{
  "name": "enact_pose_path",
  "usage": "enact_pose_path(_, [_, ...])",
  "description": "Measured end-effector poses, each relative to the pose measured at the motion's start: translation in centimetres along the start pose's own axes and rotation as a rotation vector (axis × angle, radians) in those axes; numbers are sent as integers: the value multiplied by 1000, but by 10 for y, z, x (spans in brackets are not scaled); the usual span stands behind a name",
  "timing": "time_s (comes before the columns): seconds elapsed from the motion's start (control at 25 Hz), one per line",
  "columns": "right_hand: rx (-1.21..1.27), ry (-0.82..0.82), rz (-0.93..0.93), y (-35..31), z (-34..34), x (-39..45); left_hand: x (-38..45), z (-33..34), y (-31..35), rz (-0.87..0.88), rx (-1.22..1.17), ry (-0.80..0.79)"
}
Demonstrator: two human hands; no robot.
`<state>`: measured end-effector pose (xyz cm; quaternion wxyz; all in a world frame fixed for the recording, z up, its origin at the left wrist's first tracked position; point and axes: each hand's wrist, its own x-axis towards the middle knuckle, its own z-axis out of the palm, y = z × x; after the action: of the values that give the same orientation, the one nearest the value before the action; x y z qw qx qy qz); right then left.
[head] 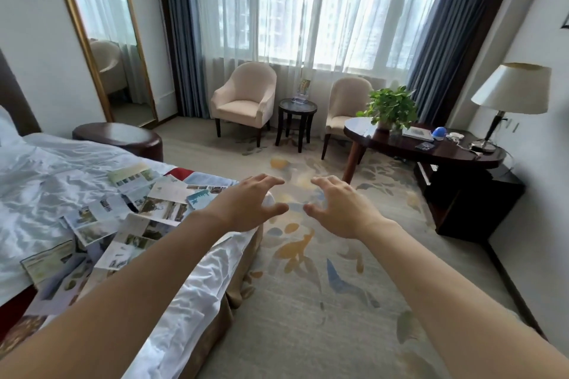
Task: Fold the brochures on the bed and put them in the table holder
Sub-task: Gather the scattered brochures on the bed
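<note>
Both the left hand (246,203) and right hand (337,209) are held mid-frame, fingers spread, nothing gripped; brochures (129,218) lie overlapped at lower left on the bed (46,169), so two sheets may be lifted together, and the holder (302,92) is well apart at upper centre

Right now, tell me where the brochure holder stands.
In the head view, the clear brochure holder stands on the small round table between the two beige armchairs, below the curtained window at the room's far end.

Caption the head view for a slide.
Both hands, left and right, hover empty beside brochures scattered on the bed.
</note>
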<state>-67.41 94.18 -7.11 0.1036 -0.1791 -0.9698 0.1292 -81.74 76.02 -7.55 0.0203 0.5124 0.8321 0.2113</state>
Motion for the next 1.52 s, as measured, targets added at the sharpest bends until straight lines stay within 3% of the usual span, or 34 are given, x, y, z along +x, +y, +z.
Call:
enact_pose_path(0.28, [-12, -71, -124, -9, 48, 160, 82, -4, -108, -138, -3, 35])
enact_pose_path(0.64, [-27, -197, -322, -87, 147, 354, 139, -18, -291, -368, -40, 74])
enact_pose_path(1.12, [0, -576, -853, -284, 354, 501, 30, -19, -501, -1018, -89, 77])
enact_pose_path(1.52, [-80, -912, -1015, -353, 522, 477, -87, 83, -587, -1336, -215, 1])
